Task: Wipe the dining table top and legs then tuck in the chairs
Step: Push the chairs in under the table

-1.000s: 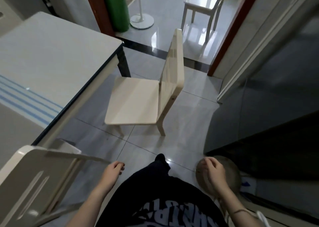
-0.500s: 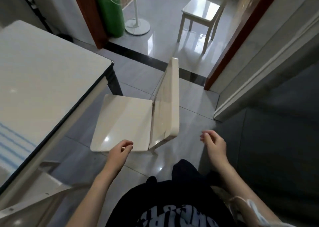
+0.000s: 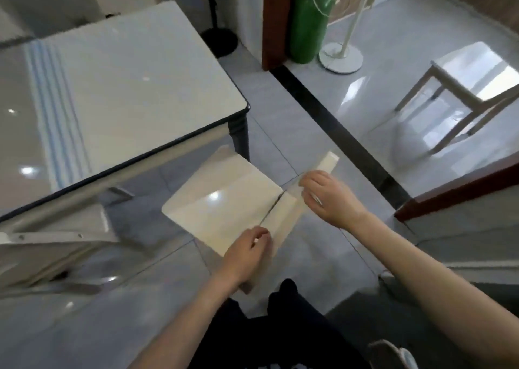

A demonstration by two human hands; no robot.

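A cream chair (image 3: 222,203) stands on the tiled floor just off the corner of the glass-topped dining table (image 3: 112,96), its seat partly under the table's edge. Both my hands grip the top rail of its backrest. My left hand (image 3: 248,252) curls over the near end of the rail. My right hand (image 3: 327,196) curls over the rail further along. The table's dark corner leg (image 3: 240,135) stands behind the seat.
A second cream chair (image 3: 53,242) sits tucked at the table's near left side. A third chair (image 3: 471,87) stands beyond the doorway, with a green gas cylinder (image 3: 307,20) and a white fan stand (image 3: 341,59) near it. A brown door frame (image 3: 455,191) is to my right.
I have stepped up to the chair and turned towards the table. Both hands have risen from my sides and taken hold of the backrest's top rail.
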